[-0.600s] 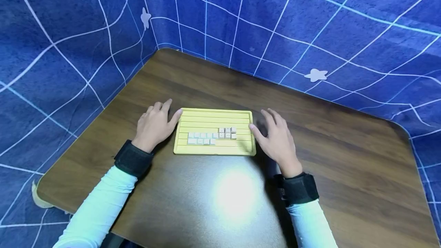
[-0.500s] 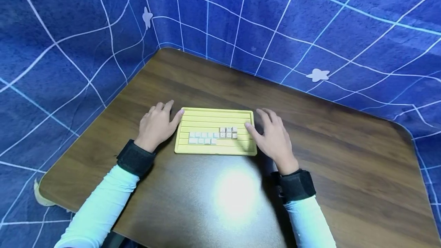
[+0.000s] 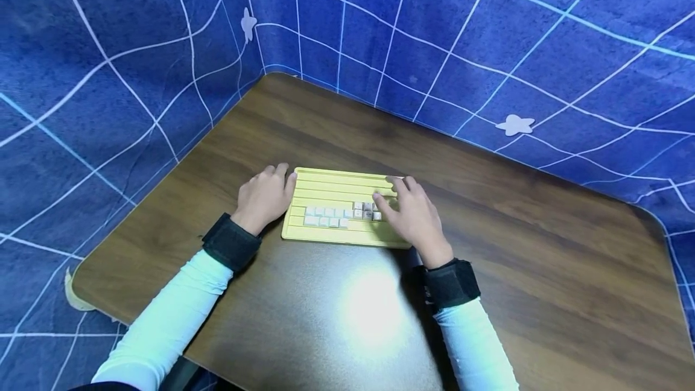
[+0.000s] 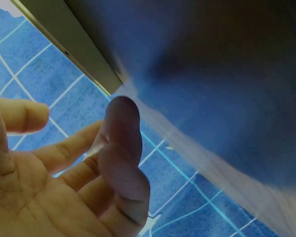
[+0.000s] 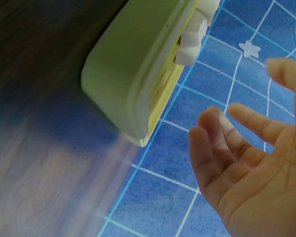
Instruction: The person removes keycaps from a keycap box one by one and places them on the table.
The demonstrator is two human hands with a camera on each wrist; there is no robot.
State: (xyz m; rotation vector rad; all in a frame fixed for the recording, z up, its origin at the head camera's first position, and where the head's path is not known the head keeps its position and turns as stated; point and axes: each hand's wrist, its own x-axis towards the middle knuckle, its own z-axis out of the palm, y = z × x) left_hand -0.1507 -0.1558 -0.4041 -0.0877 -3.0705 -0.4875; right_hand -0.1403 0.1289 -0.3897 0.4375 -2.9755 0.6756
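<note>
A yellow tray [image 3: 336,184] with raised ribs lies on the wooden table. Two groups of small keycap-like pieces stand in its lower rows: pale bluish-white ones [image 3: 326,212] on the left, and whiter ones [image 3: 358,213] with dark marks, partly hidden by my right hand. My left hand [image 3: 262,198] is at the tray's left edge, thumb by the rim, fingers loosely bent and holding nothing. Over the tray's right side hovers my right hand [image 3: 415,216], its thumb near the whiter pieces. Nothing shows between its fingers in the right wrist view, where the hand [image 5: 256,173] appears apart from the tray.
The brown wooden table [image 3: 543,228] has rounded corners and a bright light reflection in front of the tray. Blue cloth [image 3: 434,29] with white lines and stars hangs behind and to the left. Black bands [image 3: 231,243] circle both wrists.
My right hand has moved left from beside the tray's right edge to above its right part. The left hand stays at the left edge. The head view has shifted slightly.
</note>
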